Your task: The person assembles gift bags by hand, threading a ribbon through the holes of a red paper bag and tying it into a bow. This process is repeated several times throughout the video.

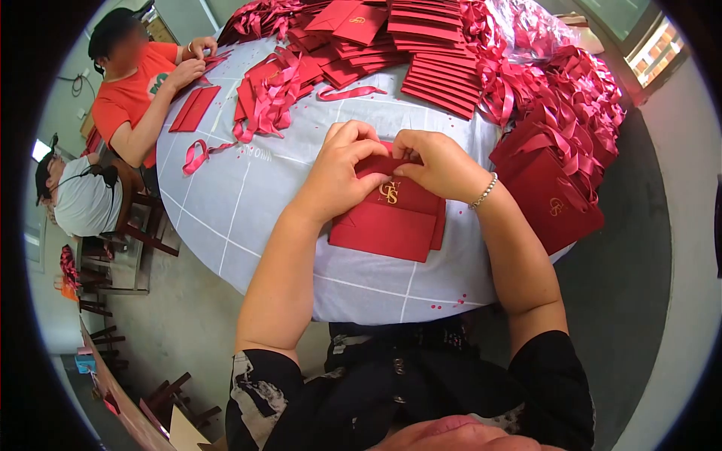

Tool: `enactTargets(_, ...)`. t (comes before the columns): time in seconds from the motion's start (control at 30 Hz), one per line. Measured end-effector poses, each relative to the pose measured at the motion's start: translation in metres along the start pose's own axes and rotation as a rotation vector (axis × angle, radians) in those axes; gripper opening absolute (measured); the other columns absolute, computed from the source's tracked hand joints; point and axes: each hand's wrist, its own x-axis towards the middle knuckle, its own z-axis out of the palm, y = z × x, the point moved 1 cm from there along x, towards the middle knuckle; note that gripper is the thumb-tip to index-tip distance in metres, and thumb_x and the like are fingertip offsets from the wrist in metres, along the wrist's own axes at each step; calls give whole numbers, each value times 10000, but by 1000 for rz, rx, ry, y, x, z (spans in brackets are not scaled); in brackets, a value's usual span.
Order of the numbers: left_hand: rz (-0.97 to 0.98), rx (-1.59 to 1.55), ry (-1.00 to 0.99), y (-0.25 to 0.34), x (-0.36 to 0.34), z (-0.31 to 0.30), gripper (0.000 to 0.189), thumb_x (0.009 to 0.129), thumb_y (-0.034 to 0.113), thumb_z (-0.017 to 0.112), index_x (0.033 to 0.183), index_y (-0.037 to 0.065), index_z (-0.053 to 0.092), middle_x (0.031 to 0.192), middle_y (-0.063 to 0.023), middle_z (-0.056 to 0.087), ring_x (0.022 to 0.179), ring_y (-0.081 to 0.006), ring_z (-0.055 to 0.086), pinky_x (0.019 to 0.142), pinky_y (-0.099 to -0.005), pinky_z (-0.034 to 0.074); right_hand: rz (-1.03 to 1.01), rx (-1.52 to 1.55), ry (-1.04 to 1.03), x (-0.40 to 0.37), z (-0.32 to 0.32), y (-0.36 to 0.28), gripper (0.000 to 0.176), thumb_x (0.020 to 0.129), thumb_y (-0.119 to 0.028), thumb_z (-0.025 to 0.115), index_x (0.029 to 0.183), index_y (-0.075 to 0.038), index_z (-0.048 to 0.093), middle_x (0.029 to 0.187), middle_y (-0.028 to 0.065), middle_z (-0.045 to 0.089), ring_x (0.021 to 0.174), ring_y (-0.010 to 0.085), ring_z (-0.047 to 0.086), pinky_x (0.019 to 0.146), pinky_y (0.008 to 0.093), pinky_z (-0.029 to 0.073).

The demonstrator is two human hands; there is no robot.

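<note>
A flat red paper gift bag [385, 227] with gold lettering lies in front of me on the cloth-covered table, with another red piece under it showing at the right side. My left hand [340, 169] is closed at the bag's top edge, thumb and fingers pinching near the lettering. From the other side my right hand [440, 164], with a chain bracelet at the wrist, pinches the same edge with bent fingers. The fingertips of both hands nearly meet there. Whether a ribbon end is between them is hidden.
Stacks of flat red bags [440, 71] fill the table's far side. Ribboned bags [553, 177] are heaped at the right. Loose ribbons [197, 156] lie on the left. A co-worker in an orange shirt [135, 86] handles red pieces; another person [86, 195] sits behind.
</note>
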Motion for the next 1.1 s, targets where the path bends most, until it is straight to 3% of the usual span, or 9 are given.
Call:
enactTargets(0.07, 1, -11, -7, 1, 1, -4, 383, 663, 78, 838, 1007, 44, 674, 1100, -62, 615, 1113, -274, 532, 974, -370, 445, 93, 1, -43, -2, -7, -5, 150, 809, -7, 690, 942, 13, 622, 860, 176, 682, 812, 307, 678, 743, 380, 530)
enactTargets(0.2, -48, -49, -159, -4, 1, -7, 352, 698, 76, 825, 1015, 47, 674, 1010, -63, 640, 1046, -256, 567, 939, -351, 462, 76, 53, -60, -3, -8, 1, 126, 830, 0, 670, 946, 14, 623, 857, 176, 680, 804, 298, 674, 741, 367, 528)
enactTargets(0.47, -27, -197, -131, -10, -4, -9, 318, 769, 56, 785, 1075, 61, 698, 1036, -76, 625, 1010, -228, 586, 884, -325, 480, 133, 129, -148, -4, -21, 0, 116, 861, 6, 670, 971, 9, 634, 795, 86, 656, 742, 148, 610, 722, 288, 505)
enactTargets(0.53, -190, -266, -221, -7, -5, -10, 332, 777, 44, 772, 1101, 61, 702, 1035, -78, 605, 1016, -223, 578, 891, -314, 475, 137, 104, -194, -2, -20, 1, 66, 905, -8, 663, 962, 5, 631, 771, 11, 607, 730, 69, 532, 674, 246, 466)
enactTargets(0.63, -187, -228, -202, -10, -7, -10, 353, 772, 56, 773, 1119, 82, 713, 1026, -125, 612, 963, -242, 613, 844, -317, 514, 118, 75, -290, 13, -21, 16, 79, 938, -70, 644, 972, 1, 652, 806, 4, 628, 742, 75, 543, 696, 250, 475)
enactTargets(0.73, -179, -198, -213, -12, -6, -7, 291, 742, 58, 779, 1024, 59, 708, 1046, -100, 616, 1031, -274, 585, 898, -345, 496, 215, 84, -103, 53, -20, 40, 161, 959, -149, 631, 986, 4, 677, 800, 6, 643, 775, 74, 585, 729, 247, 494)
enactTargets(0.83, -86, -118, -160, -13, -7, -2, 238, 710, 60, 780, 927, 51, 684, 1046, -63, 625, 1086, -294, 544, 961, -372, 459, 145, -312, 37, 97, -12, 63, 262, 864, -235, 705, 1014, -20, 710, 970, 206, 706, 897, 361, 681, 809, 411, 531)
enactTargets(0.87, -59, -101, -141, -12, -7, -3, 251, 717, 54, 777, 944, 44, 669, 1044, -65, 624, 1066, -283, 541, 954, -363, 450, 157, -374, 50, 111, -6, 73, 266, 854, -226, 699, 1042, -38, 703, 1039, 216, 698, 973, 391, 665, 859, 445, 523)
enactTargets(1.1, -130, 99, -176, -7, -9, -9, 250, 747, 183, 796, 962, 129, 681, 989, 22, 694, 1026, -208, 568, 961, -411, 356, 120, -615, 47, 154, 12, 97, 208, 862, -106, 595, 1057, -41, 633, 1015, 206, 698, 962, 394, 656, 842, 478, 524)
